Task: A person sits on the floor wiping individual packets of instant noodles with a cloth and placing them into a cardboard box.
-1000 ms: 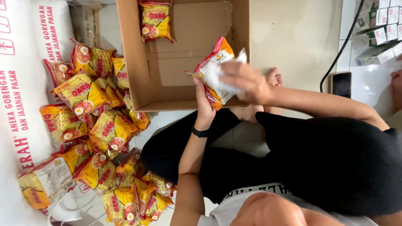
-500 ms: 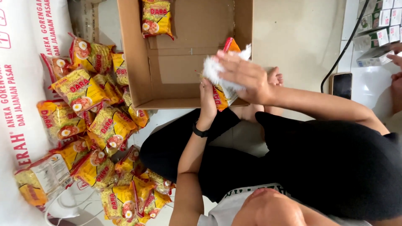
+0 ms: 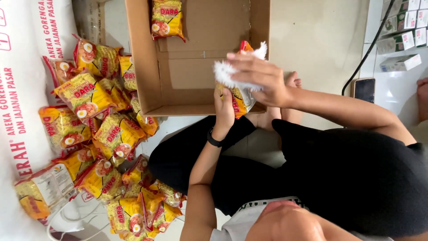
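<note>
Yellow noodle packet [image 3: 238, 101] held at the near rim of the open cardboard box [image 3: 147, 67], partly over the rim, partly outside it. Head view only, scene looks rotated sideways. Left hand [image 3: 224, 109] grips the packet from below, fingers curled and pressed on its lower edge; black watch [image 3: 214, 139] on that wrist. Right hand [image 3: 258, 78] on top, fingers [image 3: 243, 60] stretched out fairly straight, close together, pressing a white fluffy cloth [image 3: 232, 75] against the packet's face. Thumb position under the cloth: cannot tell. Packet's red top edge pokes out above the right hand.

One more yellow packet [image 3: 167, 18] lies flat on the box floor at the far end, well apart from the held one. Rest of box floor is bare cardboard.

Heap of yellow packets [image 3: 96, 129] on the floor just beside the box's left wall, spilling toward the person's knee. White printed sack [image 3: 26, 89] beneath and beyond the heap. White cable [image 3: 67, 221] loops near the heap's lower end.

Black trousers [image 3: 334, 178] on crossed legs, below the box. Dark phone [image 3: 364, 89] on the floor to the right, black cable [image 3: 372, 42] running past it. Small white-green cartons [image 3: 401, 38] stacked in the upper right corner.
</note>
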